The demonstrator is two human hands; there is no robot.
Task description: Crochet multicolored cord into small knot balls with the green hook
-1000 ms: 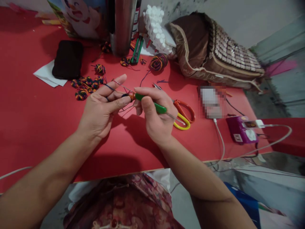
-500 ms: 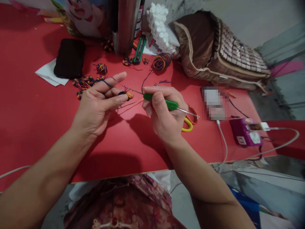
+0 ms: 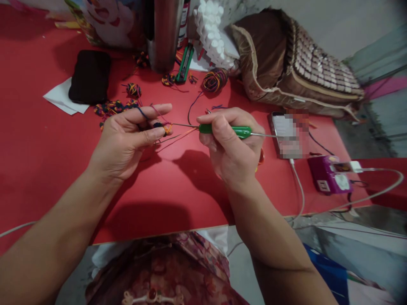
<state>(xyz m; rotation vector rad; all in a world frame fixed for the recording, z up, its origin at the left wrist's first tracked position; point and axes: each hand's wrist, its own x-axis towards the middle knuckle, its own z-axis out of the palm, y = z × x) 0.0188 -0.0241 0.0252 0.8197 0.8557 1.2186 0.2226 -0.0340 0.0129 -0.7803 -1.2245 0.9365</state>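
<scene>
My left hand (image 3: 127,137) pinches a small multicoloured crochet piece (image 3: 162,127) between thumb and fingers, with yarn strands looped over the index finger. My right hand (image 3: 230,146) is closed round a green-handled crochet hook (image 3: 233,131), its metal tip pointing left into the crochet piece. Both hands hover over the red table (image 3: 47,161). The yarn trails back to a multicoloured yarn ball (image 3: 215,80) near the table's far side.
Several finished crochet bits (image 3: 111,108) lie beside a black pouch (image 3: 90,77) on white paper. A steel flask (image 3: 163,34), a brown sequinned bag (image 3: 295,67), a phone (image 3: 288,133) with cable and a purple adapter (image 3: 329,180) are on the table. Scissors are mostly hidden under my right hand.
My right hand has drawn the hook to the right, away from the crochet piece, and levelled it. The left hand has kept its pinch and shifted slightly left.
</scene>
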